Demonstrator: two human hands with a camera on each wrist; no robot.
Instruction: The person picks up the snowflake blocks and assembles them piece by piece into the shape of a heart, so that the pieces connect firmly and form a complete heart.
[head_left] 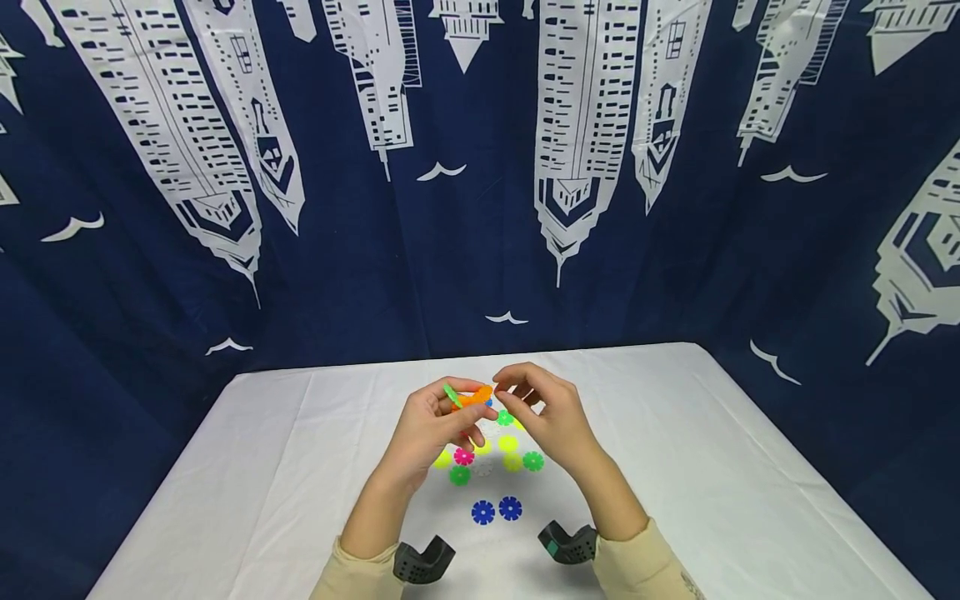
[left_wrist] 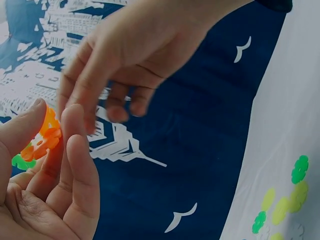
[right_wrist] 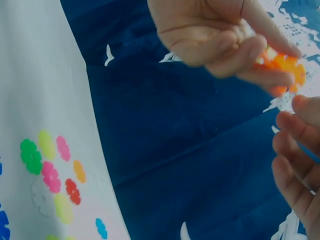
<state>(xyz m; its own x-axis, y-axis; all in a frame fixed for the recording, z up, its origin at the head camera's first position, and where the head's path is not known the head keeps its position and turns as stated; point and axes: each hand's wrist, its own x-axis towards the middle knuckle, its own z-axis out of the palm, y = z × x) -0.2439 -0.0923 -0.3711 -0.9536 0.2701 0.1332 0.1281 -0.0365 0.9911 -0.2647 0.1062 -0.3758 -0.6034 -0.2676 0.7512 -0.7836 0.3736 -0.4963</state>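
My left hand (head_left: 423, 425) pinches joined orange notched plastic discs (head_left: 474, 397) between thumb and fingers, above the table. A green disc (head_left: 452, 395) juts out at the left of this joined piece. In the left wrist view the orange discs (left_wrist: 47, 142) stand at angles to each other, partly covered by the thumb. My right hand (head_left: 551, 408) hovers just right of the piece, its fingers loosely bent and nothing visible between them. In the right wrist view, the right fingertips (right_wrist: 286, 122) are below the orange disc (right_wrist: 292, 70), with a small gap showing.
Loose notched discs lie under the hands on the white-covered table (head_left: 247, 467), among them a pink disc (head_left: 464, 456), green disc (head_left: 533, 461) and yellow disc (head_left: 507, 443). Two dark blue discs (head_left: 483, 512) lie nearer me. A navy printed curtain (head_left: 465, 250) hangs behind.
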